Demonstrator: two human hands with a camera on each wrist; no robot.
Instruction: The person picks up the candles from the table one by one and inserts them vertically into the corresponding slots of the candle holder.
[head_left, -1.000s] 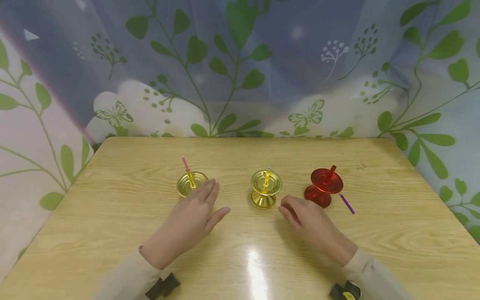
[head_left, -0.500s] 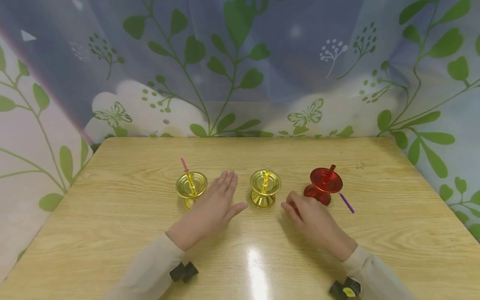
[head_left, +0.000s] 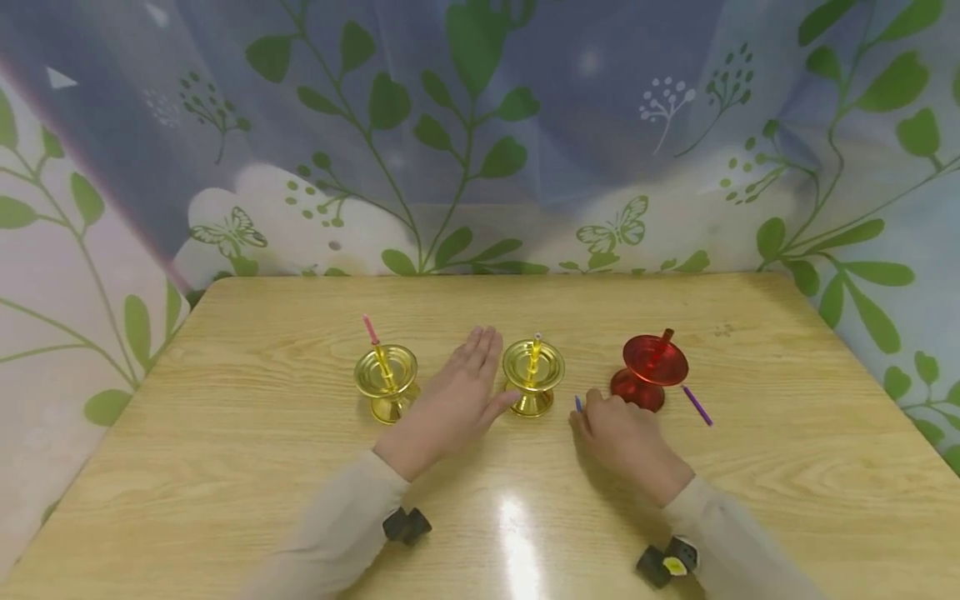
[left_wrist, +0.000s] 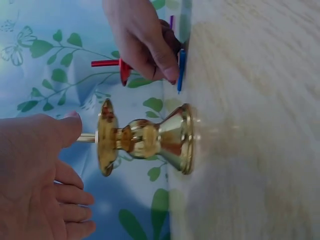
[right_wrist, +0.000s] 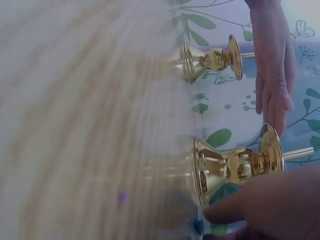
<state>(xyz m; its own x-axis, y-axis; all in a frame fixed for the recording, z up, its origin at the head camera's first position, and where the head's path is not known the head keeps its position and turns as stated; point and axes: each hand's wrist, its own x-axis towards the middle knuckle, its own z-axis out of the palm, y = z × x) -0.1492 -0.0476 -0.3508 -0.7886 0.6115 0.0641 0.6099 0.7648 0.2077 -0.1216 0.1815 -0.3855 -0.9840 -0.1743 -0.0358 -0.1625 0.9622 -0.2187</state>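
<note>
Pinching a slim blue candle (head_left: 578, 404) in curled fingers, the person's right hand (head_left: 628, 446) is low over a pale wood-grain table (head_left: 300, 467) in the head view, just before a shiny red candlestick (head_left: 651, 368). A thin purple candle (head_left: 697, 405) lies beside that candlestick. The left hand (head_left: 456, 396), fingers straight and together, grasps nothing; it lies between a shiny gold dished candlestick (head_left: 386, 375) bearing a slender pink candle (head_left: 371, 329) and a matching gold middle candlestick (head_left: 532, 379). Behind hangs a blue cloth printed with green leaves (head_left: 570, 142).

Left wrist view: the thumb of the left hand is near the middle candlestick's upright tube; I cannot tell whether they touch. Beyond, the blue candle is close to the tabletop.

Right wrist view: the blue candle, partly hidden, shows at the right hand's fingertips, near the middle candlestick's base.
</note>
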